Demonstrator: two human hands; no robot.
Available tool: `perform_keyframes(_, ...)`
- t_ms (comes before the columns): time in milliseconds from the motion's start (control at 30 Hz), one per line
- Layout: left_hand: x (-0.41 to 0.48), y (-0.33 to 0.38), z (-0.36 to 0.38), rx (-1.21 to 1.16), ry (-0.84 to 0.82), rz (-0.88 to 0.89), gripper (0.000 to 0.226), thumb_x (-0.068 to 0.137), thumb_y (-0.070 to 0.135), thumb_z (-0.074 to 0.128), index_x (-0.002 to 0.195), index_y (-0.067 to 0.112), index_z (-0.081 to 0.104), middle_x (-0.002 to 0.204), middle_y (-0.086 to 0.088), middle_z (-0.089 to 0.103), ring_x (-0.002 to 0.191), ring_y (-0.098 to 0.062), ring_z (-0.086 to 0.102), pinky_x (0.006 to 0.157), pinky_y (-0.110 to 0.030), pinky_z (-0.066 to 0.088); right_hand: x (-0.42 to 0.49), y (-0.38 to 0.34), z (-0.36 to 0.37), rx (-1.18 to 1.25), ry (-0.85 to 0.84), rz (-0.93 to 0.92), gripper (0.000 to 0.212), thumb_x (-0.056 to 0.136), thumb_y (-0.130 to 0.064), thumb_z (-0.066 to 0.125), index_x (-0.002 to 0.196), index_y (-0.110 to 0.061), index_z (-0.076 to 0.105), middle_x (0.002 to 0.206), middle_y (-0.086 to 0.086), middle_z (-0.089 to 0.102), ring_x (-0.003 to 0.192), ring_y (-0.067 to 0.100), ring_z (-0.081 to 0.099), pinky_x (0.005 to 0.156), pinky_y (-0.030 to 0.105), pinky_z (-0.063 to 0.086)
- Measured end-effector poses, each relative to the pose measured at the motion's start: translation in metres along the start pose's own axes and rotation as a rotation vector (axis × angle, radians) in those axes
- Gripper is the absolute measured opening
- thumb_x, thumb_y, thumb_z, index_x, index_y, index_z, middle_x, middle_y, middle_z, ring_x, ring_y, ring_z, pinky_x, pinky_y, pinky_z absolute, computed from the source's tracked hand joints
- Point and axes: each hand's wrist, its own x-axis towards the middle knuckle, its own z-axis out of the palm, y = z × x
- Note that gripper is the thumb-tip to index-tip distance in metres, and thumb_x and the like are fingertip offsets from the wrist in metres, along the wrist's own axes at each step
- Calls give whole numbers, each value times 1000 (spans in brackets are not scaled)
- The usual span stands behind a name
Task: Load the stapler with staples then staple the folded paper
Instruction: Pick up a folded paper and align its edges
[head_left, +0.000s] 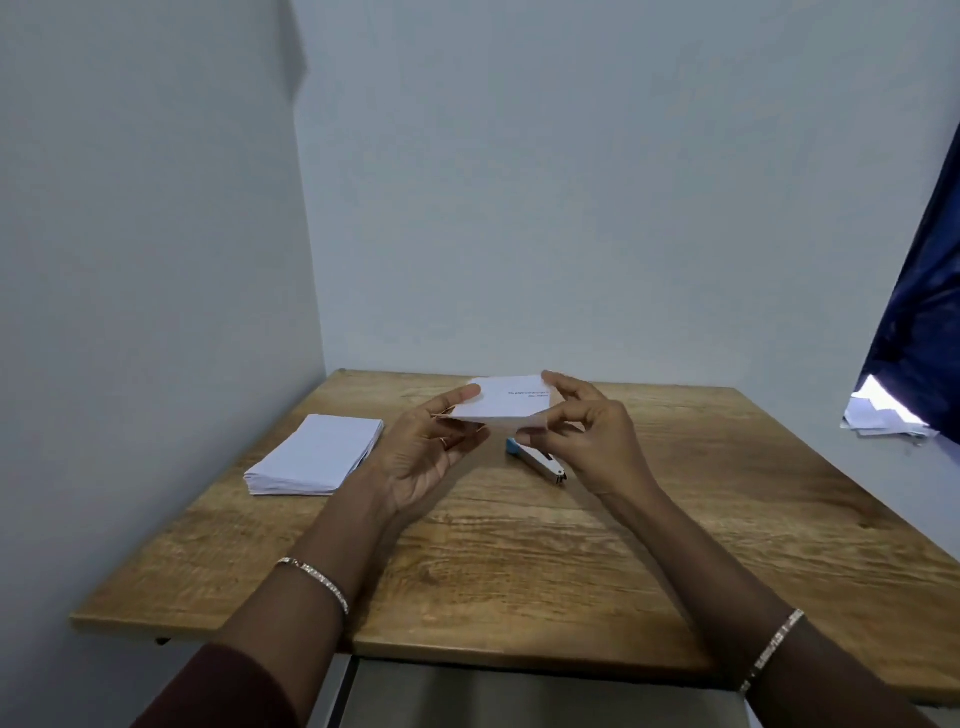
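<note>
A folded white paper (506, 402) with a small line of print is held flat above the wooden table (519, 561). My left hand (431, 457) pinches its left edge, palm turned up. My right hand (592, 436) pinches its right edge between thumb and fingers. Under the paper, on the table, lies a small stapler (540, 461) with a light blue end and a metal nose pointing toward me and to the right; my right hand covers part of it. No loose staples show.
A stack of folded white papers (317, 456) lies on the table's left side, near the left wall. Walls close the table on the left and back. A dark blue curtain (919, 332) and loose papers (883, 418) are at the right edge.
</note>
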Motion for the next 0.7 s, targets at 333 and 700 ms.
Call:
perform_keyframes(333, 37, -17, -1, 52, 24, 174, 53, 71, 8, 82, 120, -5, 67, 119, -18, 73, 108, -25, 69, 94, -34, 58, 35, 36, 1, 305, 38, 237, 44, 58, -32, 98, 75, 2, 75, 111, 17, 78, 109, 22, 73, 94, 46, 56)
perform_keyframes(700, 44, -25, -4, 87, 77, 173, 37, 67, 10, 86, 99, -5, 74, 104, -21, 78, 92, -26, 77, 73, -24, 61, 28, 42, 7, 455, 94, 335, 43, 45, -36, 103, 76, -16, 80, 82, 18, 79, 68, 25, 70, 70, 36, 59)
